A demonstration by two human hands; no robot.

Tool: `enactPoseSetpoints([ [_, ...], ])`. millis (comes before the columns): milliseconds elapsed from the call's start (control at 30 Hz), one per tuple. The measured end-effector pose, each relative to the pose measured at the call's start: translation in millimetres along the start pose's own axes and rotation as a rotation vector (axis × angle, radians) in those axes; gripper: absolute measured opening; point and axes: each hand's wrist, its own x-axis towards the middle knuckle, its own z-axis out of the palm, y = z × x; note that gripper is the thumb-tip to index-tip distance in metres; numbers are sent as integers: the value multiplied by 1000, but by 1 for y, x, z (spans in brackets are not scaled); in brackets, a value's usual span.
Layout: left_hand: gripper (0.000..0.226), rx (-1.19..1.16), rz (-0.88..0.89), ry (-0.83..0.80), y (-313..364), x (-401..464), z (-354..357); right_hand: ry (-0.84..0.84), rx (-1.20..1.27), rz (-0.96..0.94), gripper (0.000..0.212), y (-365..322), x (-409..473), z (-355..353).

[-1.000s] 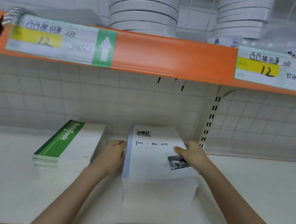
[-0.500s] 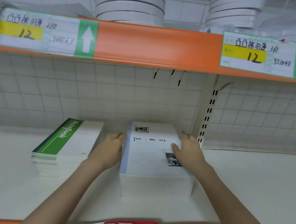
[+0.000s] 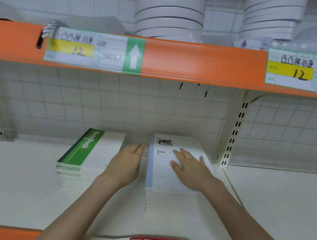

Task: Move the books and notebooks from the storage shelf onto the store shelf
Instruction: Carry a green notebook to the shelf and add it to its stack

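Observation:
A stack of white notebooks (image 3: pixel 160 172) with a pale blue spine and the word "Tim" on the cover sits mid-shelf on the white store shelf (image 3: pixel 17 194). My right hand (image 3: pixel 190 167) lies flat on the top cover, fingers spread, hiding part of the title. My left hand (image 3: pixel 127 164) stands edge-on against the stack's left side, fingers straight. To the left sits a second stack of green-and-white "NoteBook" notebooks (image 3: pixel 88 152), a little apart from my left hand.
An orange shelf edge (image 3: pixel 195 62) with price labels runs overhead; white round stacks stand above it. A slotted white upright (image 3: pixel 233 132) rises just right of the white stack. A white grid panel backs the shelf. A red sign shows at the bottom edge.
My right hand slid from the stack's right edge onto the top cover and now lies flat. My left hand stayed at the left side. The view shifted slightly.

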Motion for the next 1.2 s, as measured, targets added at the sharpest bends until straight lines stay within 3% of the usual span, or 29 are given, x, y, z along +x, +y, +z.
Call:
enactPoseSetpoints([
  [200, 56, 33, -17, 11, -28, -18, -23, 3, 4, -145, 52, -60, 12, 5],
  [467, 53, 79, -178, -14, -93, -63, -57, -17, 17, -275, 55, -142, 32, 22],
  [1200, 58, 188, -550, -127, -336, -252, -147, -186, 39, -605, 58, -442, 40, 120],
])
